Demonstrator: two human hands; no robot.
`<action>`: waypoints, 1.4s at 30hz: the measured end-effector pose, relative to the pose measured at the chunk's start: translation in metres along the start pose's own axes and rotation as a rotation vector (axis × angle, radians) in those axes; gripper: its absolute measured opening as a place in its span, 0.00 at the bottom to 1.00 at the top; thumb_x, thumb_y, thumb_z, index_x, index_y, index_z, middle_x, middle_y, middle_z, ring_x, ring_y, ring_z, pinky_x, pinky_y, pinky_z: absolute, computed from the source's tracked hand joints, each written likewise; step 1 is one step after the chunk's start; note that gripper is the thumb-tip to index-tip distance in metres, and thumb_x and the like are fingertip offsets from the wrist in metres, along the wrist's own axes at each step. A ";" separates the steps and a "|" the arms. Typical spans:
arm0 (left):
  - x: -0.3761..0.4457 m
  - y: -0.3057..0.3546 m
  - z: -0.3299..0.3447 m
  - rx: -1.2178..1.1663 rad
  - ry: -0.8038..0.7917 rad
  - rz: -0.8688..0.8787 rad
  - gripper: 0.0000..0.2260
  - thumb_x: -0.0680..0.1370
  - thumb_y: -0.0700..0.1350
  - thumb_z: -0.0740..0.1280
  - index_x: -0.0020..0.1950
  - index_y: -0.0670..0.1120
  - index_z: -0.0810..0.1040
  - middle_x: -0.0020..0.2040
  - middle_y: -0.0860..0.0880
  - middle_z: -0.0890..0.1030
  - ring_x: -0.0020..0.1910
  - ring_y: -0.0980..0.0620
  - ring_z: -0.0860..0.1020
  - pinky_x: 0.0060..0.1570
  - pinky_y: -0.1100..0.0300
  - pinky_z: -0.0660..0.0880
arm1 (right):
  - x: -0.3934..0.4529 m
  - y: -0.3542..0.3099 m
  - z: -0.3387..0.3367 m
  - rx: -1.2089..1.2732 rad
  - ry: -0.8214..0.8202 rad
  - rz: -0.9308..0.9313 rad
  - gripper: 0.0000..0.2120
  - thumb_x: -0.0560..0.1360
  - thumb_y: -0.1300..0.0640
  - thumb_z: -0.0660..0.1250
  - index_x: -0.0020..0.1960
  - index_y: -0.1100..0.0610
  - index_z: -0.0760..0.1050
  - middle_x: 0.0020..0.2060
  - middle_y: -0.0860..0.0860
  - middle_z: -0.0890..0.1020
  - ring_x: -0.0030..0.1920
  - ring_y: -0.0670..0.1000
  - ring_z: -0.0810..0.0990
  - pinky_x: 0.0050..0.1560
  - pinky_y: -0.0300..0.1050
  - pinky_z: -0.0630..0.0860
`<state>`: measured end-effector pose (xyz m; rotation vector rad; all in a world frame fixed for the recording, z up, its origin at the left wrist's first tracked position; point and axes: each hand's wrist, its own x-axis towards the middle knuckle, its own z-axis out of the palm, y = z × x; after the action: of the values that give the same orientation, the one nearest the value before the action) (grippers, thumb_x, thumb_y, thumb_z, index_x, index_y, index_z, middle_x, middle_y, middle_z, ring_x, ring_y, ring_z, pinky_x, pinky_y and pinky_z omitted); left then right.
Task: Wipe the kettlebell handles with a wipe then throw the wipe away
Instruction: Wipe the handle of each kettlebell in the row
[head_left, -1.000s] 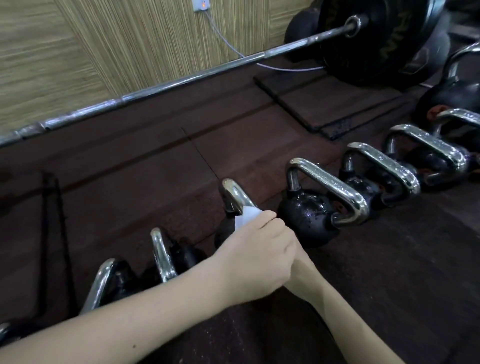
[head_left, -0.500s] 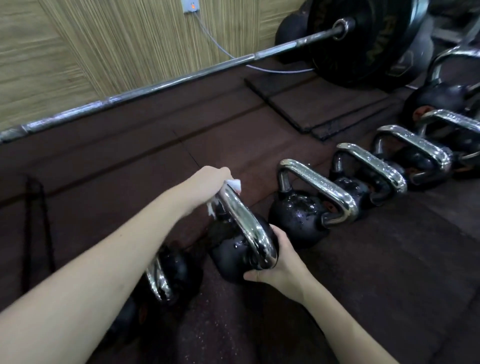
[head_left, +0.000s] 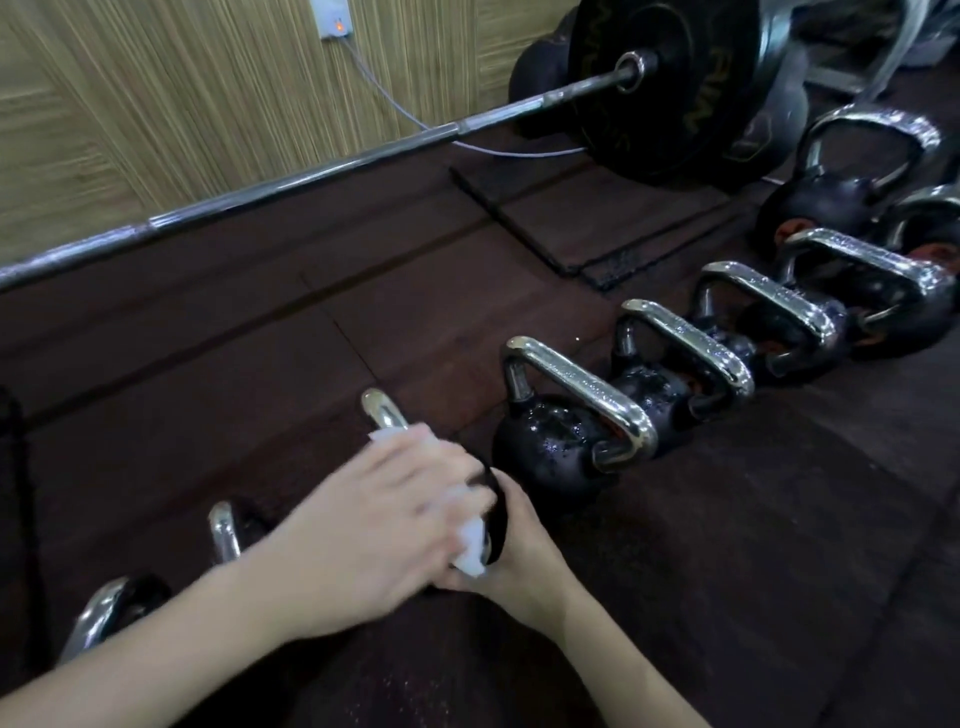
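Gripping the white wipe (head_left: 470, 545) around one kettlebell handle (head_left: 382, 410) is the left hand (head_left: 374, 525), the right hand (head_left: 511, 545) bracing its black body, while four droplet-speckled handles (head_left: 582, 387) toward two o'clock are awaiting wiping, then disposal.
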<state>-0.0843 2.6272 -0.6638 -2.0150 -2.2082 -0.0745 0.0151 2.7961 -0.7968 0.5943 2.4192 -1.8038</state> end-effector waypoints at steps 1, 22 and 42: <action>-0.002 -0.013 -0.002 -0.077 0.003 -0.072 0.19 0.85 0.52 0.56 0.70 0.48 0.77 0.71 0.49 0.76 0.73 0.47 0.71 0.77 0.47 0.59 | 0.000 0.002 0.000 0.039 0.028 0.014 0.61 0.54 0.40 0.84 0.79 0.42 0.55 0.74 0.35 0.64 0.74 0.38 0.65 0.75 0.42 0.66; 0.002 -0.012 0.003 -0.115 -0.025 -0.251 0.28 0.82 0.62 0.59 0.77 0.47 0.71 0.78 0.49 0.70 0.80 0.45 0.64 0.80 0.49 0.54 | -0.028 0.044 -0.051 -0.095 0.217 0.076 0.25 0.70 0.50 0.79 0.64 0.42 0.74 0.60 0.39 0.80 0.61 0.28 0.74 0.68 0.42 0.73; 0.193 0.039 0.030 -0.245 -0.185 -0.085 0.28 0.83 0.61 0.49 0.71 0.47 0.78 0.70 0.48 0.78 0.75 0.45 0.69 0.79 0.45 0.52 | 0.018 0.043 -0.101 -0.004 0.376 0.126 0.21 0.77 0.59 0.72 0.67 0.50 0.72 0.64 0.50 0.80 0.65 0.48 0.79 0.58 0.31 0.72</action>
<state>-0.0644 2.8250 -0.6676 -2.1272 -2.5091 -0.1841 0.0305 2.9057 -0.8093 1.1502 2.5331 -1.7685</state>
